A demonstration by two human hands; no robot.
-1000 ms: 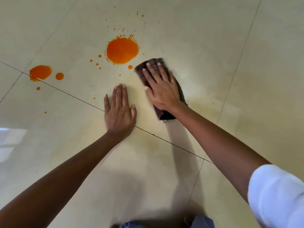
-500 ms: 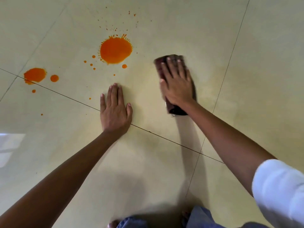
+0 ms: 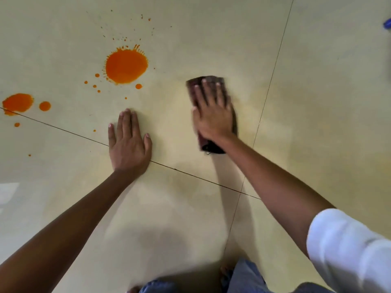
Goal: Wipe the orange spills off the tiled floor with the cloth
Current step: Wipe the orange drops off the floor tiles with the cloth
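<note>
A large round orange spill (image 3: 126, 66) with small drops around it lies on the cream tiled floor (image 3: 317, 102) at upper left. A smaller orange spill (image 3: 18, 103) and a round drop (image 3: 44, 106) sit at the far left on a grout line. My right hand (image 3: 212, 112) presses flat, fingers straight, on a folded dark maroon cloth (image 3: 211, 78), well right of the large spill. The cloth and hand look blurred. My left hand (image 3: 128, 142) rests flat on the floor, fingers together, just below the large spill.
Grout lines cross the floor, one diagonal under my left hand and one running up past the cloth's right side. My knees in blue jeans (image 3: 245, 278) show at the bottom edge. A small blue object (image 3: 387, 23) peeks in at the top right edge.
My right hand has slid the cloth to the right, away from the large orange spill it was beside. My left hand has stayed flat in the same place.
</note>
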